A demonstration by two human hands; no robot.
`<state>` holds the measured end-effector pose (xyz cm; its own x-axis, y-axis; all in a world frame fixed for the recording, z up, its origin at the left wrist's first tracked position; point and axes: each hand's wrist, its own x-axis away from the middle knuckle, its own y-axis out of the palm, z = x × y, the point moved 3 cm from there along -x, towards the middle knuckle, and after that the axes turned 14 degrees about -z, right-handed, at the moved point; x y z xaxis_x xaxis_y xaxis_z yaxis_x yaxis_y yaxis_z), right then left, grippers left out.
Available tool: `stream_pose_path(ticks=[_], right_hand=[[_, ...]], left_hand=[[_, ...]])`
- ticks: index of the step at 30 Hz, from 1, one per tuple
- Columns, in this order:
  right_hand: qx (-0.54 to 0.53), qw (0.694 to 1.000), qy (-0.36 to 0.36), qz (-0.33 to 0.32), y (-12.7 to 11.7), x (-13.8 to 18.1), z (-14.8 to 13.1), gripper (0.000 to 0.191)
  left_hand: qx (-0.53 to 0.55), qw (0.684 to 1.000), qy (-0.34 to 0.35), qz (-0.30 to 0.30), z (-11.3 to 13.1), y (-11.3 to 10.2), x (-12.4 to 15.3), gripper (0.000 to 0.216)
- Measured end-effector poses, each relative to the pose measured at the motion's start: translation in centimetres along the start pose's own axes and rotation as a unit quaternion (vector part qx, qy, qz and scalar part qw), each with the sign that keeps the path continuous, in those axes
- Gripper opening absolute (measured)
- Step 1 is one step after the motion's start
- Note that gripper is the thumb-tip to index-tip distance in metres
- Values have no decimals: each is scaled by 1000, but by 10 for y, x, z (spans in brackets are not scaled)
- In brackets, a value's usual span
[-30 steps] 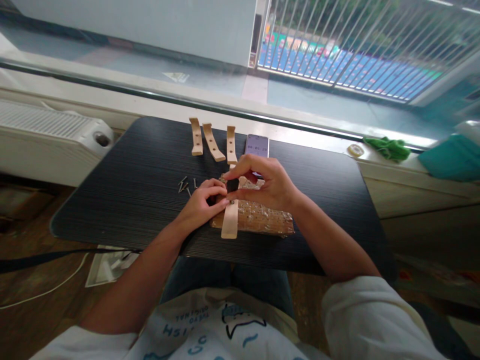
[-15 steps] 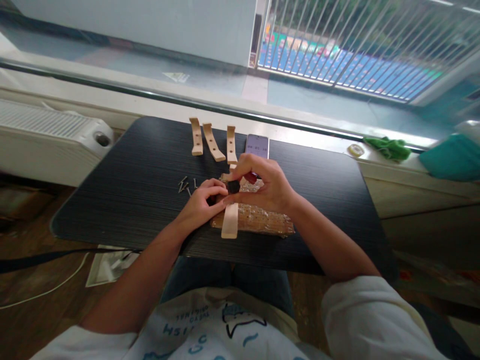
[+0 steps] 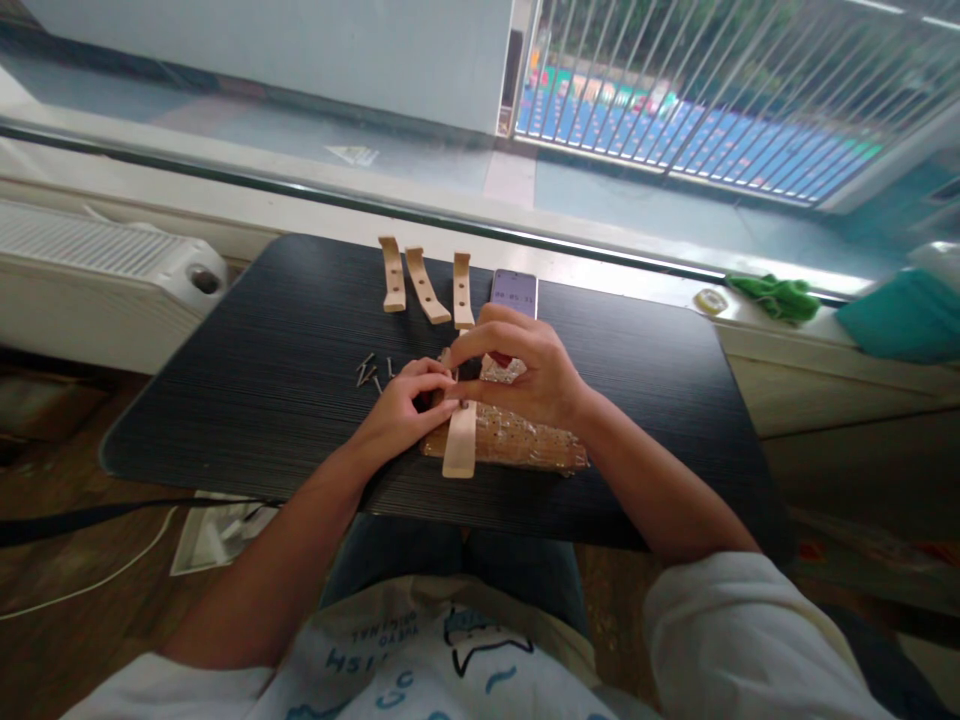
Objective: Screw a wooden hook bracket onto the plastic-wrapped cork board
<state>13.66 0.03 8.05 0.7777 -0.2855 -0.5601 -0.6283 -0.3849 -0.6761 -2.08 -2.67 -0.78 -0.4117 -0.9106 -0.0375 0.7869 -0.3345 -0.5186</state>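
Note:
A curved pale wooden piece (image 3: 460,450) lies across a block wrapped in bubble wrap and brown cardboard (image 3: 525,438). My left hand (image 3: 420,395) is closed on the wooden piece from the left, thumb and fingertips at its middle. A small dark screw head (image 3: 463,403) shows in the wood by the thumb. Over the same spot, my right hand (image 3: 532,370) is closed, finger and thumb close together near the left fingertips. In its palm is a red-and-black screwdriver (image 3: 504,358), mostly hidden by the fingers. A thin metal part shows faintly between the fingertips.
Several loose screws (image 3: 366,370) lie left of my hands on the black table (image 3: 247,380). Behind are three more wooden pieces (image 3: 428,285) with holes and a phone (image 3: 514,290) showing a timer. A tape roll (image 3: 711,301) and green cloth (image 3: 780,297) sit on the sill.
My right hand's fingers have shifted and turned at the left fingertips. The black end of the screwdriver is now more hidden, and the screw head has come into view.

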Motion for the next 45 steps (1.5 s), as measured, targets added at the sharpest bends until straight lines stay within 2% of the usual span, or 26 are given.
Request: stream_pose_path(ticks=[9,18,26,30,45], right_hand=[[-14,1000,-18,-18,-1,0,0,17],[-68,991,-32,-113,-7,-2,-6,23],[-118,983,25,-141,-5,0,-4,29],[-143,979,16,-142,-6,0,-3,28],[-115,987,23,-108,-6,-1,-4,29]], left_hand=[[1,1000,1,0,-2,0,0,19],[-13,1000,-4,4,1,0,0,20],[2,1000,-17,-4,-4,2,1,17],[-6,1000,6,4,-2,0,1,18],[15,1000,-14,4,-7,1,1,25]])
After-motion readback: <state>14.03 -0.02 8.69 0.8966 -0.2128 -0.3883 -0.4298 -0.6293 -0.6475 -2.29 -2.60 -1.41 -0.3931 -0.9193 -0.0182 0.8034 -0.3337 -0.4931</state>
